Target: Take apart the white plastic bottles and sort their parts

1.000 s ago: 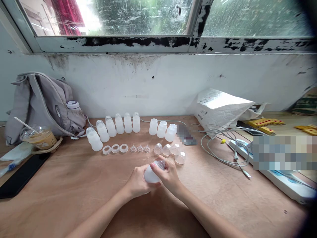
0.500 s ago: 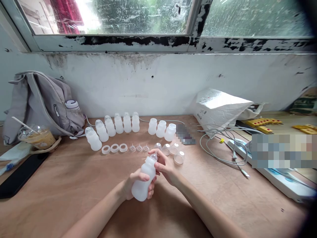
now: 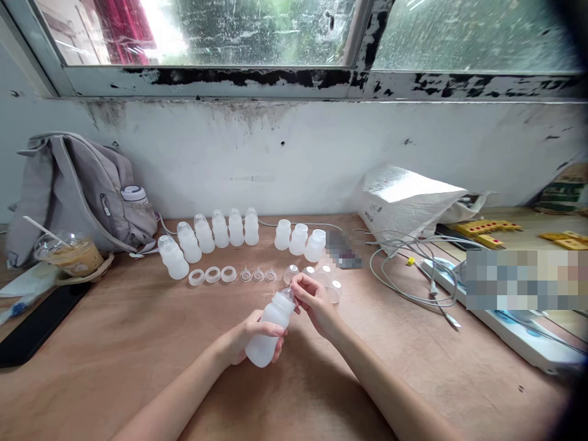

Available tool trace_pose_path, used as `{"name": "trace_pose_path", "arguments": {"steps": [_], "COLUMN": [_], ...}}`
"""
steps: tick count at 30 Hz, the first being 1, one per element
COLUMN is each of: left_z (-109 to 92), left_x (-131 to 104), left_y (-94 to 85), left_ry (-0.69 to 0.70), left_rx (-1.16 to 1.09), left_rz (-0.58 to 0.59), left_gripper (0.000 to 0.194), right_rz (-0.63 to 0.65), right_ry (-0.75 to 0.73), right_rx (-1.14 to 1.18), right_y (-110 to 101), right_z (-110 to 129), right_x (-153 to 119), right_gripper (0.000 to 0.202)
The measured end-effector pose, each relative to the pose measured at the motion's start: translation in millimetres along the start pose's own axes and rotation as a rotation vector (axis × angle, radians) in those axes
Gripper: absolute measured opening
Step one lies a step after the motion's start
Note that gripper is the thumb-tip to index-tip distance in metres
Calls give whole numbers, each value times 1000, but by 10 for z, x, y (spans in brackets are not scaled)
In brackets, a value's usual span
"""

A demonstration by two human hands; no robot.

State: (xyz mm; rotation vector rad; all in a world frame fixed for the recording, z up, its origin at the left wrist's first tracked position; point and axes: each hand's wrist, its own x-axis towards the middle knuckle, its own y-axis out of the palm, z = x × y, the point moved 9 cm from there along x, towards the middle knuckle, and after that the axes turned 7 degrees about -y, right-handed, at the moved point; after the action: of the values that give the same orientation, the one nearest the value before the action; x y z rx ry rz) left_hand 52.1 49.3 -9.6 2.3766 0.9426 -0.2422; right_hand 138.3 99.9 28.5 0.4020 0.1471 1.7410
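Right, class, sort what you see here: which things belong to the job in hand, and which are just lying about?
Apparently in the job:
- bottle in the left hand, right hand at its top
- six capped bottles
- three open bottles
- rings, teats, clear caps

Apparently just lying about:
- backpack
- iced drink
- white bag
- power strip

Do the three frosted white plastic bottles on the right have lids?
No, the three frosted white plastic bottles have open tops, and clear plastic domes sit in front.
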Motion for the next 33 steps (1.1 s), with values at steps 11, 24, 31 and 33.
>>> {"name": "trace_pose_path", "arguments": {"steps": [11,24,31,33], "left_z": [34,31,28,39], "left_x": [22,-12,-5,-6], "left_y": [-75,-69,-71,-71], "left_ry": [-36,-78,-78,-85], "left_rx": [-10,-22,-18,-3], "left_rz": [0,22,28,34], "left_gripper": [24,25,25,25], "right_rz": [43,96,26,18], "right_ry": [43,94,83,72], "right_rx": [72,172,171,145], "right_y": [-7,27,12,-9], "right_z": [-83,-68,-74,-62], "right_x": [8,6,19,30], "right_gripper": [14,18,14,13]}}
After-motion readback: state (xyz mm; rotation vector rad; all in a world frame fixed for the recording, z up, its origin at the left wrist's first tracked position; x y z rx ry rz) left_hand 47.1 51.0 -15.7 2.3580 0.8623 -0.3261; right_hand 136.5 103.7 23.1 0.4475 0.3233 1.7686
